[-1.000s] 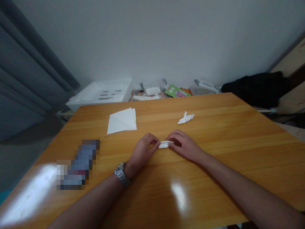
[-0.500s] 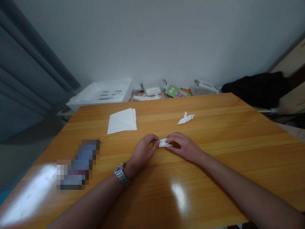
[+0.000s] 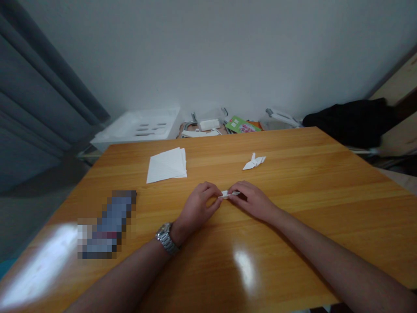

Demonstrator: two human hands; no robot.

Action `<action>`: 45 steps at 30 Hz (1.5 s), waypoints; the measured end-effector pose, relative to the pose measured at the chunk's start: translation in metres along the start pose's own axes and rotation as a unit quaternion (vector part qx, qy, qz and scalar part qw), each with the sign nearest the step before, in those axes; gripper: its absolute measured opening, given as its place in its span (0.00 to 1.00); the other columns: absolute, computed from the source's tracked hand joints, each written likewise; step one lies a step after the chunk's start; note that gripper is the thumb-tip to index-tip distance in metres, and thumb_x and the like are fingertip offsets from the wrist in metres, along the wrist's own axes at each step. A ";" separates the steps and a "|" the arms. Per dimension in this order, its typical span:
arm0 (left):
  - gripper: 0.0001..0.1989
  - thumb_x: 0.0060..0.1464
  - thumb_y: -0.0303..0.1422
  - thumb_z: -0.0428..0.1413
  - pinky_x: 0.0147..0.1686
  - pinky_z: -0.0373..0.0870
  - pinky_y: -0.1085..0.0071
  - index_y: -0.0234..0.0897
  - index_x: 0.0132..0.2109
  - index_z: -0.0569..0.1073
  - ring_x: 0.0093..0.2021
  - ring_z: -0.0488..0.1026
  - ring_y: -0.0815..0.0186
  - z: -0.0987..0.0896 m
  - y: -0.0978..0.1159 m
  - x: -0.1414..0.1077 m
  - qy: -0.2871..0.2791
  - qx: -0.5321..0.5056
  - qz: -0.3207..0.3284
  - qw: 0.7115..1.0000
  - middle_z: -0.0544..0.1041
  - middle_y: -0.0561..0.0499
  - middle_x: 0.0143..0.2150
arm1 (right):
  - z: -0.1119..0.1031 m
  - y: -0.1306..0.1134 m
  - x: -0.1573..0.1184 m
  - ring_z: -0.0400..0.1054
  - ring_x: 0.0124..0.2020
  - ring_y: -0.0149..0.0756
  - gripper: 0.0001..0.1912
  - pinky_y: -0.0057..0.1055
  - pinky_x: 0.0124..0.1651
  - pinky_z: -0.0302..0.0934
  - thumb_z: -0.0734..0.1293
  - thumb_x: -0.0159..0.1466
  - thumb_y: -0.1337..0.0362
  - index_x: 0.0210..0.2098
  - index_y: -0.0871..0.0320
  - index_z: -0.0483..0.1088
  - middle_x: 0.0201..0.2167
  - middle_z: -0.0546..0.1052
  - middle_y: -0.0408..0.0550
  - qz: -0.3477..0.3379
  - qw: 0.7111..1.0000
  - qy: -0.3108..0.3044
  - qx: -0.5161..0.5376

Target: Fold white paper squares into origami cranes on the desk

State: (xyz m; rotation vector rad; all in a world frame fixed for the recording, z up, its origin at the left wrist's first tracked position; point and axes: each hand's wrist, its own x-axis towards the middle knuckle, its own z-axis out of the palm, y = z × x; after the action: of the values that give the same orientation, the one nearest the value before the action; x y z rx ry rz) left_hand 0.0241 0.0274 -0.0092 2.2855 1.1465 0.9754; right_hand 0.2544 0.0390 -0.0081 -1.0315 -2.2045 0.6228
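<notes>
A small folded white paper [image 3: 226, 194] is held between my two hands, low over the middle of the table. My left hand [image 3: 201, 203], with a metal watch [image 3: 167, 238] on its wrist, pinches the paper's left end between thumb and fingers. At the right end, my right hand [image 3: 252, 201] grips it the same way, fingertips covering part of the folds. Beyond my right hand lies a finished-looking white paper crane [image 3: 254, 161] with its wings spread. To the left sits a short stack of white paper sheets [image 3: 167, 166].
The wooden table [image 3: 286, 261] has a blurred-out dark phone-like object [image 3: 110, 224] on its left side. Past the far edge are a white foam tray [image 3: 140, 124], a green booklet [image 3: 241, 125] and plastic packaging. Black cloth [image 3: 352, 124] lies at the right.
The folded paper has tilted and now shows a narrower face. My left hand has shifted slightly right, closer to my right hand, which stays almost in place.
</notes>
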 end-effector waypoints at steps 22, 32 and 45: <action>0.03 0.61 0.30 0.58 0.43 0.71 0.66 0.38 0.39 0.77 0.41 0.74 0.62 0.000 -0.001 0.002 -0.018 0.041 -0.036 0.998 0.77 0.49 0.39 | 0.003 0.004 0.003 0.70 0.40 0.38 0.04 0.35 0.44 0.65 0.67 0.69 0.66 0.38 0.55 0.74 0.38 0.74 0.49 -0.020 1.000 0.014 0.012; 0.05 0.64 0.31 0.57 0.47 0.71 0.63 0.38 0.42 0.78 0.44 0.75 0.60 -0.002 0.003 0.001 -0.061 0.111 0.025 0.992 0.79 0.47 0.44 | 0.003 0.006 0.005 0.70 0.43 0.40 0.06 0.37 0.45 0.64 0.66 0.70 0.67 0.38 0.55 0.75 0.41 0.76 0.51 -0.061 0.994 0.013 -0.092; 0.16 0.68 0.32 0.51 0.55 0.72 0.57 0.34 0.60 0.70 0.53 0.75 0.54 0.002 0.022 -0.007 -0.134 0.237 0.117 0.955 0.77 0.40 0.56 | -0.003 0.013 0.003 0.74 0.47 0.42 0.09 0.39 0.49 0.69 0.65 0.70 0.67 0.44 0.55 0.78 0.46 0.79 0.53 -0.081 0.985 -0.007 -0.151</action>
State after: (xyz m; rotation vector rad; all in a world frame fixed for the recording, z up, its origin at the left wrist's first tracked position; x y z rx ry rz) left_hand 0.0343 0.0081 0.0004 2.8801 1.0967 0.4694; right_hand 0.2616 0.0497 -0.0134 -0.9811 -2.4147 0.2281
